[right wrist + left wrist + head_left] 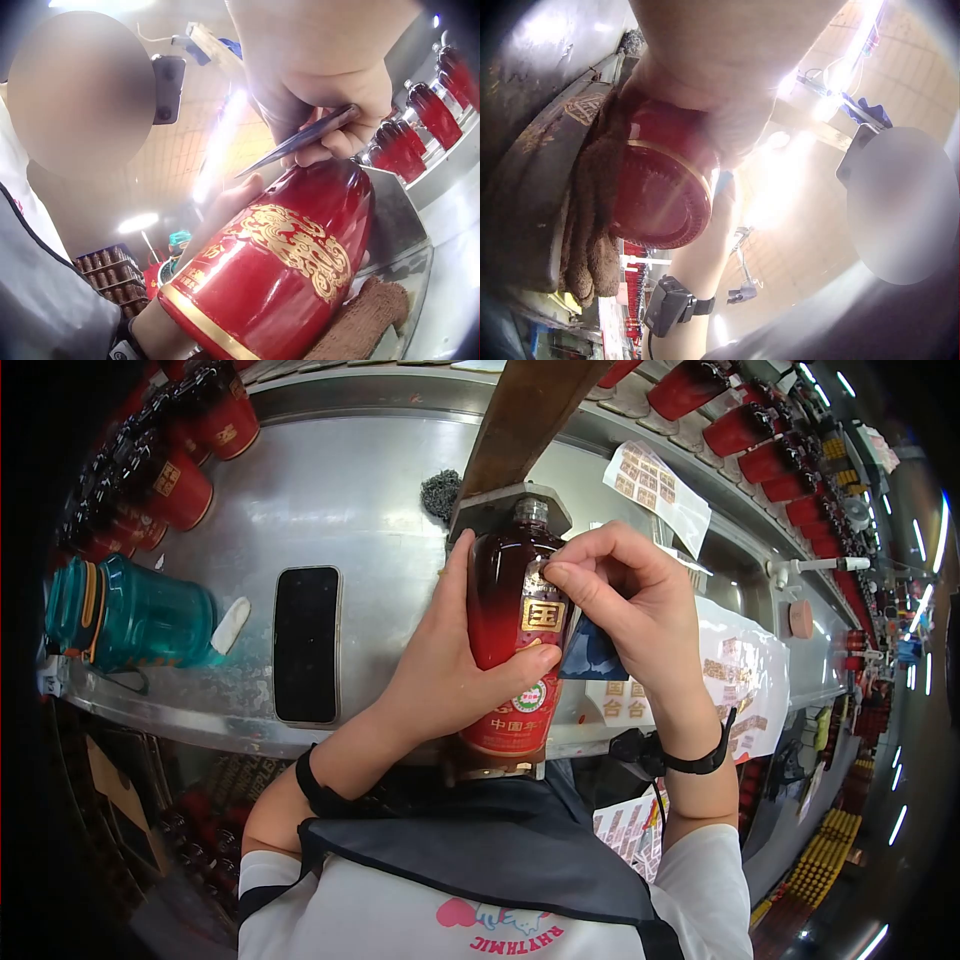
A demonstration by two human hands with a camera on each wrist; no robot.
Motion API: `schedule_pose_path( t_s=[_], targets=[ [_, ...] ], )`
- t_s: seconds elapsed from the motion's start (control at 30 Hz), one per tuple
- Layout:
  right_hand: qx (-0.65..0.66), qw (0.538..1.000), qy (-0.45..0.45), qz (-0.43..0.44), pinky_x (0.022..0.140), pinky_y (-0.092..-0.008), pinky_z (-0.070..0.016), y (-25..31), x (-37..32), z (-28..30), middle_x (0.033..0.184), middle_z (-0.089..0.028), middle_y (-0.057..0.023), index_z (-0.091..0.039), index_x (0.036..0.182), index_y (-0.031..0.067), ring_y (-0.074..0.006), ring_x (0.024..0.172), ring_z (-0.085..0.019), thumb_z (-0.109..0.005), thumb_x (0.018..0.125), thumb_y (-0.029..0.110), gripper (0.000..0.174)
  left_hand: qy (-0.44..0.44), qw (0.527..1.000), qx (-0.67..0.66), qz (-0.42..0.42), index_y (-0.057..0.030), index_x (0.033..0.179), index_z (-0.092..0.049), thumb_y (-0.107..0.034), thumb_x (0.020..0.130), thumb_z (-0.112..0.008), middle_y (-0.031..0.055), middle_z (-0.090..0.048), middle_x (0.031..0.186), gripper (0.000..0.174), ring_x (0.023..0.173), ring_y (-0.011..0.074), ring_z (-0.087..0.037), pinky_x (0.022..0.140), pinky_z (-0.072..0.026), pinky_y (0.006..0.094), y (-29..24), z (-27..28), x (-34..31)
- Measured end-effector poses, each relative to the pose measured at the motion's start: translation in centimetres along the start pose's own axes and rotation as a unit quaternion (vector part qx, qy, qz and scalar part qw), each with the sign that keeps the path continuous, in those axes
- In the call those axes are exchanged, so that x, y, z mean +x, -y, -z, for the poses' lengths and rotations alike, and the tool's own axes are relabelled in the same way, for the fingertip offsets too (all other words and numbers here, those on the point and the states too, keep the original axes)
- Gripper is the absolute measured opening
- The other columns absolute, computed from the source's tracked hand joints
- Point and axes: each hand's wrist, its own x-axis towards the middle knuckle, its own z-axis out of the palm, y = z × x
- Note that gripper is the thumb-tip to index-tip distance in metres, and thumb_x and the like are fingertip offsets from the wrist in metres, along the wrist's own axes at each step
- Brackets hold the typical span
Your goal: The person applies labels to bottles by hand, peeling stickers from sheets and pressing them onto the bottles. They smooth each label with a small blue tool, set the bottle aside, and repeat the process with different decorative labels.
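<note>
A red bottle with gold labels lies tilted on the steel counter, its neck in a metal bracket. My left hand grips its body, thumb across the front. My right hand pinches a thin pointed metal tool and holds its tip at a small gold label on the bottle's shoulder. The left wrist view shows the bottle's base under my left hand. In the right wrist view the gold dragon print on the bottle faces up below my right hand.
A black phone and a teal jug lie to the left. Several red bottles stand at the back left and more at the back right. Label sheets lie to the right. A brown cloth pads the bottle.
</note>
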Motion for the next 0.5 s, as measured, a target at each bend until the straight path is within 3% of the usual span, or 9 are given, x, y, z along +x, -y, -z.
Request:
schedule_pose_path(
  t_s=[0.5],
  targets=[
    [0.028,1.000,-0.003,0.006,0.054,-0.0176,-0.0338,-0.12,-0.02,-0.12,0.074,-0.056,0.0051,-0.067,0.090,0.0026,0.0001,0.058,-0.042,-0.074,0.085,0.009,0.010,0.006,0.999,-0.033,-0.023,0.0091,0.150,-0.005,-0.025,0.081,-0.079,0.0238,-0.041,0.141,0.107,0.129,0.0280,-0.046,0.108,-0.0392,0.0377,0.57,-0.39,0.14]
  ],
)
